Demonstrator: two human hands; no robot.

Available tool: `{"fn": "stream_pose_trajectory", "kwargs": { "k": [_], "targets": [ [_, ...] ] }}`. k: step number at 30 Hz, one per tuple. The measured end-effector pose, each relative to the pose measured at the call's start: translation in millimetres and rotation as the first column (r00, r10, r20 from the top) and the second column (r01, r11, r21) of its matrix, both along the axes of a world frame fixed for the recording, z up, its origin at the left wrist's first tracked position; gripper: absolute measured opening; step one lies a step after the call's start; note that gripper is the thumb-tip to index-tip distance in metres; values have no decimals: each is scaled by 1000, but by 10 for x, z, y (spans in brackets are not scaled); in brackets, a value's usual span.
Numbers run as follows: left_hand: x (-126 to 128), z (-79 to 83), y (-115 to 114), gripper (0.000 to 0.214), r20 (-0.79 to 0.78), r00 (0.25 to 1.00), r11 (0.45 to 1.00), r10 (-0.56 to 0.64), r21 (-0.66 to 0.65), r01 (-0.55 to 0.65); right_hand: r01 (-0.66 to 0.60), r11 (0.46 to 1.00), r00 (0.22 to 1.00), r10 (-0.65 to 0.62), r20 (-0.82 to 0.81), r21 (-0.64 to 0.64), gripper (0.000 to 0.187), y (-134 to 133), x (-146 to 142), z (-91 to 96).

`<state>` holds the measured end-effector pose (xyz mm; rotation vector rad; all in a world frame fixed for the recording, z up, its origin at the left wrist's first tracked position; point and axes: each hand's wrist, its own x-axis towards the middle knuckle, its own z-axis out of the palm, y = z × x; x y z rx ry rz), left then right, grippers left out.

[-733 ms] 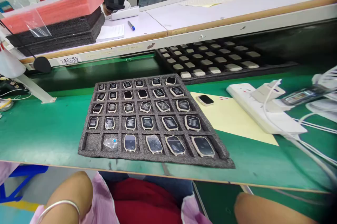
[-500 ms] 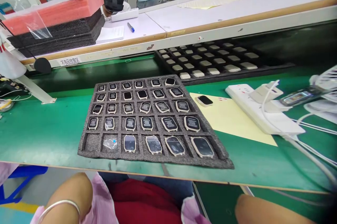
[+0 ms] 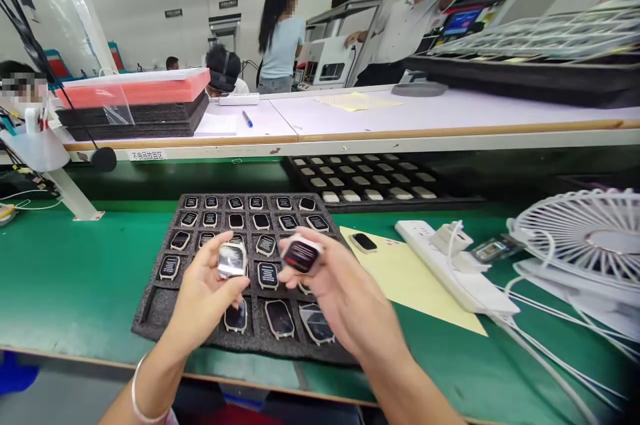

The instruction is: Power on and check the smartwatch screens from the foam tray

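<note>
A grey foam tray [image 3: 155,305] with several smartwatch bodies in its pockets lies on the green bench in front of me. My left hand [image 3: 205,295] is raised over the tray's near side, fingers closed on a pale watch body with a film-covered screen [image 3: 231,260]. Close beside it, my right hand [image 3: 333,285] pinches a second watch body with a dark lit screen [image 3: 301,254]. The two watches sit a few centimetres apart above the tray's middle rows. A lone watch body [image 3: 363,242] rests on a yellow sheet [image 3: 410,278] to the right.
A white power strip [image 3: 453,272] with plugs and cables runs along the right, beside a white fan [image 3: 585,238]. A black tray of pale parts [image 3: 365,182] sits behind. Stacked foam sheets [image 3: 135,105] rest on the back shelf. Other people work beyond it.
Both hands have come up from below the bench edge and each now holds a watch body over the tray. The view has tilted up, showing the room behind.
</note>
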<state>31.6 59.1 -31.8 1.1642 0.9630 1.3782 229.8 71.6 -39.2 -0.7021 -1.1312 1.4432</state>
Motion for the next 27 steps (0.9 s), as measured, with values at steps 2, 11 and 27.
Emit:
{"fn": "stream_pose_trajectory", "kwargs": {
  "k": [2,11,27],
  "targets": [
    [58,-108,79,61,-1,1000,1000,-28,-9,28,-111,985,991,99,-94,-129,47,152,-111,-74],
    [132,-288,194,59,8,999,998,-33,-54,33,-227,949,974,217,-69,-219,61,246,-176,-292],
    [144,-286,161,51,9,999,993,-52,-110,53,-111,976,994,112,-2,-186,38,261,-175,-293]
  ]
}}
